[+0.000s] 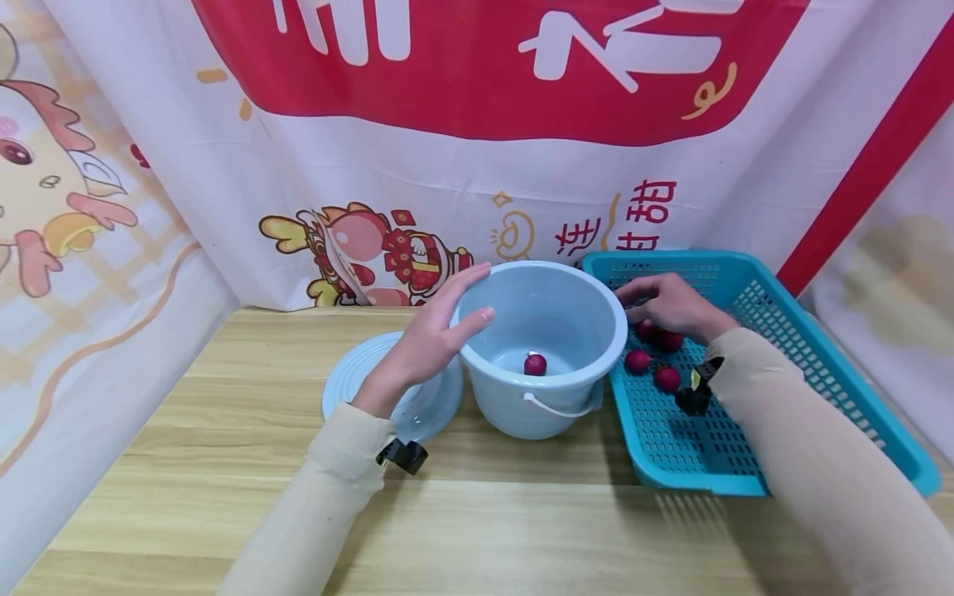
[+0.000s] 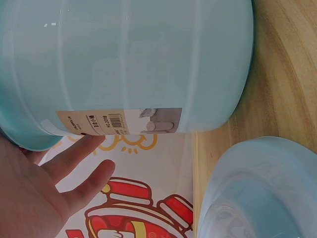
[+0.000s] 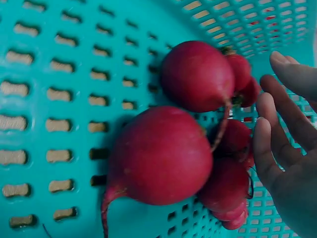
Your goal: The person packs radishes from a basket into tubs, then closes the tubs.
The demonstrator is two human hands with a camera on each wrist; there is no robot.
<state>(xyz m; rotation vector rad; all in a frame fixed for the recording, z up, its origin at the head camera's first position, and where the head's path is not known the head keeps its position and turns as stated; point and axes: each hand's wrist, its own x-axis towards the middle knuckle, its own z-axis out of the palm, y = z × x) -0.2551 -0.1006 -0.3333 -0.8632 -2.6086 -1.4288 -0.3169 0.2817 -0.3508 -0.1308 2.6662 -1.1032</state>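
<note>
A light blue bucket (image 1: 522, 411) stands in the middle of the table with one red radish (image 1: 535, 364) at its bottom. My left hand (image 1: 432, 339) rests at the bucket's left rim, its fingers spread along the outside and its thumb over the edge. At the right, my right hand (image 1: 674, 305) reaches into a teal basket (image 1: 689, 483). In the right wrist view its fingers (image 3: 270, 153) are loosely bent beside several radishes (image 3: 161, 156), with nothing between them and the thumb. The radishes lie in a loose cluster on the basket's slotted floor.
Left of the bucket, under the left forearm, lies a light blue lid (image 1: 343, 385). The bucket's white handle (image 1: 555, 407) hangs down at the front. A printed cloth (image 1: 447, 178) closes off the back of the wooden table (image 1: 514, 538). The basket stands close beside the bucket.
</note>
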